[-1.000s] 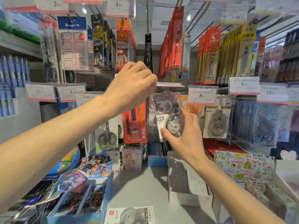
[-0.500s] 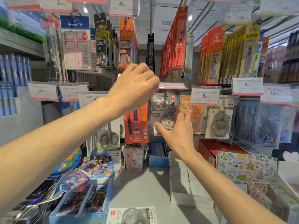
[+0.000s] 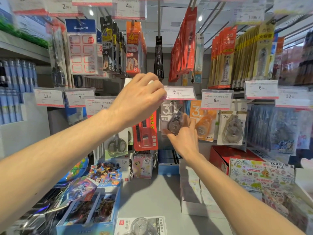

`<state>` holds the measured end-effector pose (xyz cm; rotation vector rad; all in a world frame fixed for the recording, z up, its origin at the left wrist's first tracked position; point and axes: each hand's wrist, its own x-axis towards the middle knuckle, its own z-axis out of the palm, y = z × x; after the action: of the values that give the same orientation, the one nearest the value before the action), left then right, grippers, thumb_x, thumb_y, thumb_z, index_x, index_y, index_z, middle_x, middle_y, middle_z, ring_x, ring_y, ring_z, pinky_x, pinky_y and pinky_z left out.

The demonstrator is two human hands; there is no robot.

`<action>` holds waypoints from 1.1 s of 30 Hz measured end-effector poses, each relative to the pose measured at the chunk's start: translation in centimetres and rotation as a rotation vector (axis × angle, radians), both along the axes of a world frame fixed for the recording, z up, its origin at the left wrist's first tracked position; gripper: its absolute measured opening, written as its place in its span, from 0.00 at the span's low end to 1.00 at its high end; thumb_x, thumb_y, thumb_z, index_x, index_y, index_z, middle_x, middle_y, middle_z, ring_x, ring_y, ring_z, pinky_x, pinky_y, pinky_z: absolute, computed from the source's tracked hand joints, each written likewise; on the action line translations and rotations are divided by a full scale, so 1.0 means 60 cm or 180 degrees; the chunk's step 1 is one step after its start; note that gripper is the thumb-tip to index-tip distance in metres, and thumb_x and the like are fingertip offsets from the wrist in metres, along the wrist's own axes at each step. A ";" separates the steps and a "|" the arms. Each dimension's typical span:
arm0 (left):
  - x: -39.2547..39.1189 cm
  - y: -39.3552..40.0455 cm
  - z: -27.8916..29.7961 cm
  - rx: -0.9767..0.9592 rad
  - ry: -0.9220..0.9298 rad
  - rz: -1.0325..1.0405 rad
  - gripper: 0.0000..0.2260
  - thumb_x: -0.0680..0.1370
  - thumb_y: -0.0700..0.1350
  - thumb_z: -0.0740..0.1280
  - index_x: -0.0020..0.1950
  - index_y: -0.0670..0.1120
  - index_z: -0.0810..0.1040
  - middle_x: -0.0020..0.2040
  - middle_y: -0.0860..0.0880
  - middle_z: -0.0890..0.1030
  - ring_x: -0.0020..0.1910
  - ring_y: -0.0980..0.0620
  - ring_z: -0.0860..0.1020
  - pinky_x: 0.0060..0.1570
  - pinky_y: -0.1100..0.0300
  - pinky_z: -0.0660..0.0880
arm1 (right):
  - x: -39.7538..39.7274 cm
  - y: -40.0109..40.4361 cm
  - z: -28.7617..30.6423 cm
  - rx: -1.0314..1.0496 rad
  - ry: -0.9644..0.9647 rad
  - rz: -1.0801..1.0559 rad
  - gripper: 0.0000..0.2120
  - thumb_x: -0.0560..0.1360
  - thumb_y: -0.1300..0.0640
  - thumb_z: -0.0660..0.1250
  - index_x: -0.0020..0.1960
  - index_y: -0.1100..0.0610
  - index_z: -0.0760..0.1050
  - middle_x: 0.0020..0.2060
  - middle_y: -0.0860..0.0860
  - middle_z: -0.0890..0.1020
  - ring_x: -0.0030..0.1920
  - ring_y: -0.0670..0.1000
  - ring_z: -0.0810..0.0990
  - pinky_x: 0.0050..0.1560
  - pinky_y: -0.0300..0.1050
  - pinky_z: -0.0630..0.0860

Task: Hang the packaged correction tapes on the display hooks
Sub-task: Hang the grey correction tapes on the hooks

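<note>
A grey packaged correction tape (image 3: pixel 171 122) hangs under the 7.90 price tag (image 3: pixel 180 93) at the middle of the display. My right hand (image 3: pixel 184 138) is at it, thumb under its lower left corner and blurred fingers along its right side. My left hand (image 3: pixel 140 100) is raised just left of that tag, fingers pinched on the tag's left end. The hook itself is hidden behind the tag. To the right hang an orange correction tape pack (image 3: pixel 202 123) and a 40m pack (image 3: pixel 232 128). Another packaged tape (image 3: pixel 141 225) lies on the counter's near edge.
A white open carton (image 3: pixel 191 194) stands on the grey counter (image 3: pixel 152 192) under my right arm. Blue boxes of cards (image 3: pixel 89 212) sit at the left, patterned notebooks (image 3: pixel 254 177) at the right. Packed hooks of pens, scissors and labels hang above and around.
My right hand carried the grey pack up and back from in front of the display to under the 7.90 tag, where it now hangs. My left hand stayed at the tag.
</note>
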<state>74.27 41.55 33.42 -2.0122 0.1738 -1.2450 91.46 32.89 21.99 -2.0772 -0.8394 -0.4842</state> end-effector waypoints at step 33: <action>-0.064 0.131 -0.370 -0.3429 0.3404 0.1866 0.14 0.82 0.47 0.60 0.66 0.48 0.77 0.64 0.45 0.79 0.63 0.43 0.76 0.59 0.53 0.72 | -0.119 -0.009 -0.269 -0.2907 0.0488 0.2100 0.29 0.66 0.40 0.76 0.60 0.53 0.74 0.54 0.49 0.75 0.52 0.51 0.76 0.52 0.44 0.75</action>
<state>70.42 49.44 11.20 -3.1001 -0.6839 0.3413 84.31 32.33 5.86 -2.3519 -1.7775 0.5123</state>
